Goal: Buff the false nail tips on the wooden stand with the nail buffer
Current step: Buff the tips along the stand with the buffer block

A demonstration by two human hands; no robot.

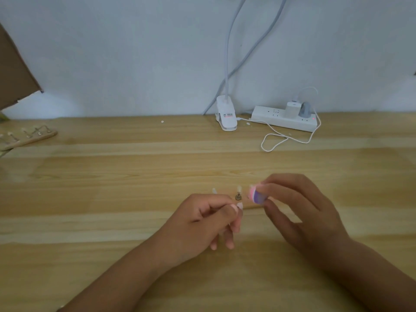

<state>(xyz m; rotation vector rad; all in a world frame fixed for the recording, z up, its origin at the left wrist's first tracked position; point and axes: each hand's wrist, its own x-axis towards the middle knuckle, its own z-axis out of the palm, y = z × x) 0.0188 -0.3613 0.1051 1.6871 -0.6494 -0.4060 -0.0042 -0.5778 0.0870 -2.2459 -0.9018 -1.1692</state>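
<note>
My right hand (pixel 297 206) grips a small pink-and-purple nail buffer (pixel 256 195) between thumb and fingers. My left hand (pixel 202 224) pinches something small at its fingertips, near a false nail tip (pixel 240 205). Between my hands stand clear nail tips (pixel 239 189) on metal posts, one more tip (pixel 214 190) to the left. Their wooden stand (pixel 252 207) is mostly hidden behind my hands; only a sliver shows. The buffer is just right of the middle tip, apart from it by a small gap.
A second wooden stand (pixel 29 137) with several posts lies at the far left of the wooden table (pixel 112 176). At the back are a white clip lamp base (pixel 226 115), a white power strip (pixel 283 118) with plugs, and a looping white cable (pixel 279 140).
</note>
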